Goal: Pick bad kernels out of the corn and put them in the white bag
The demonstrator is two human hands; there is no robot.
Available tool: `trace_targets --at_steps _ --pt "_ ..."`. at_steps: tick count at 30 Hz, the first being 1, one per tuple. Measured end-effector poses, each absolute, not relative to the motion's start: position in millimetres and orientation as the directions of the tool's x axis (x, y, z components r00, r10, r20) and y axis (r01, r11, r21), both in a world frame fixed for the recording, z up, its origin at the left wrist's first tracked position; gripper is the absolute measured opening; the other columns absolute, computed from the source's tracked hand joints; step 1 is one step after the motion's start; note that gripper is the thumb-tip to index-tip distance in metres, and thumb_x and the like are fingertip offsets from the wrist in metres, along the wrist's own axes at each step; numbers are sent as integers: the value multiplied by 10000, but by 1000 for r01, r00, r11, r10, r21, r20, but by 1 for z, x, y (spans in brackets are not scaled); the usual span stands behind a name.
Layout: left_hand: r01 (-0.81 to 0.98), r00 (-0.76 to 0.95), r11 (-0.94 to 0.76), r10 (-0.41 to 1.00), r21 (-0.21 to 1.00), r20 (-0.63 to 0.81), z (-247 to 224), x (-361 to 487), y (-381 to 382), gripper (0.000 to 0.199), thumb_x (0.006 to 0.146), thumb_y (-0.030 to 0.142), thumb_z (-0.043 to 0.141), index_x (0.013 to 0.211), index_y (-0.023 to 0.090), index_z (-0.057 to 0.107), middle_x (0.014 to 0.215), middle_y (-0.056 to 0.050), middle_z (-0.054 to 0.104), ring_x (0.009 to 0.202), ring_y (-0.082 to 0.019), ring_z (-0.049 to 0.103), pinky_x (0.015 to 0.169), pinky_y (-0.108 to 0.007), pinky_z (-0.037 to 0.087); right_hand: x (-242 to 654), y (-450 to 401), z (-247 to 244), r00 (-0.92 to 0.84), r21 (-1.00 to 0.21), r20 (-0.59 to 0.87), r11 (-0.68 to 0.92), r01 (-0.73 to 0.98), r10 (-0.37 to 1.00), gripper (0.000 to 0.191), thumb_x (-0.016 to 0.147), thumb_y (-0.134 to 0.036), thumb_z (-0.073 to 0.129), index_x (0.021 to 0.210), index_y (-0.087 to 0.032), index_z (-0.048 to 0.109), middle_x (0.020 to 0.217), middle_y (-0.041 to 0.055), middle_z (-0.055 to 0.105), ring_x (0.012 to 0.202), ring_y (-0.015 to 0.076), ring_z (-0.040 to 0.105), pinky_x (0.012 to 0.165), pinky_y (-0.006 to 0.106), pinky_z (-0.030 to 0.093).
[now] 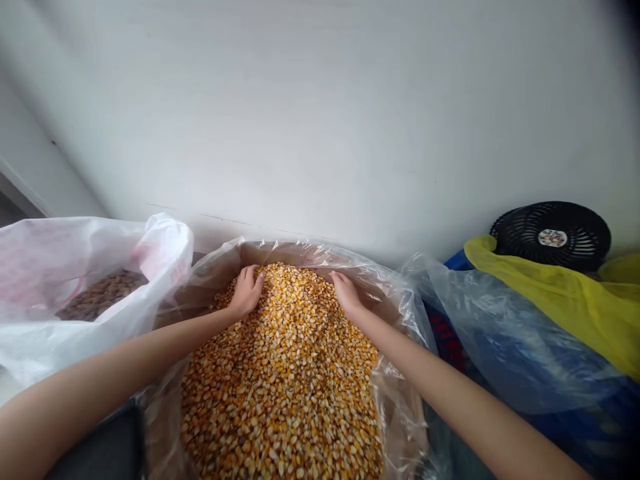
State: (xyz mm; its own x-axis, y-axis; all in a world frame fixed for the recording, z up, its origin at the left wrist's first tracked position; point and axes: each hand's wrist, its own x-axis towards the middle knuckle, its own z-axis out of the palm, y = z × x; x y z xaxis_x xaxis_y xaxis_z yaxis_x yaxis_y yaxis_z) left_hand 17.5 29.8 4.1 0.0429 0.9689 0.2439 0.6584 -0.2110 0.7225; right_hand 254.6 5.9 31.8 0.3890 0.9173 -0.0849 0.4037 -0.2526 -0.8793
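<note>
Yellow and orange corn kernels (295, 387) lie in a big heap inside a clear plastic bag (407, 293), which lines something with brown sides (257, 255). I watch from far away through the head camera. The left hand (245, 293) is on the far left of the corn, its fingers a bit bent and its thumb held apart. The right hand (346, 293) is by the far right edge, fingers straight and close together. Neither makes a fist, and I see no kernels gripped.

So far, the corn is all in one place. I see none spilled outside the bag. The heap is not flat: it looks bumpy and runs up toward the far end. I think the hands are in the middle of working, but I cannot tell how much is left.

Some things are hard to see. Both palms are hidden, and I cannot tell if the right hand really touches corn. The near end of the heap is cut off. In the white bag (35, 333) on the left there are small brown bits (103, 297), too blurry to name. A dark thing (103, 443) under the left arm is also cut off.
</note>
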Motion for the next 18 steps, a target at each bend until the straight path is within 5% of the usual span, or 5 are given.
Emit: trace_targets --at_steps 9,14,18 --pt "508 -16 -91 993 856 115 0 47 67 363 768 395 350 941 162 567 1010 -77 561 969 -205 483 890 -311 321 210 43 -10 518 -983 -146 -181 17 843 318 659 -388 437 806 -166 612 911 32 623 854 182 534 786 277 384" --pt "109 137 -1 990 994 -14 2 66 74 391 753 424 353 959 178 576 1086 -20 559 1019 -184 471 909 -288 316 196 50 -4 302 -931 -314 -231 -281 900 331 660 -412 450 836 -176 601 812 15 638 796 164 555 745 274 416" --pt "-61 225 206 956 977 -188 6 71 68 431 730 476 362 933 169 585 945 -44 626 907 -206 546 829 -322 390 192 36 5 70 -874 -425 -389 -289 903 441 705 -508 342 791 -165 605 664 39 623 738 182 570 702 314 434"
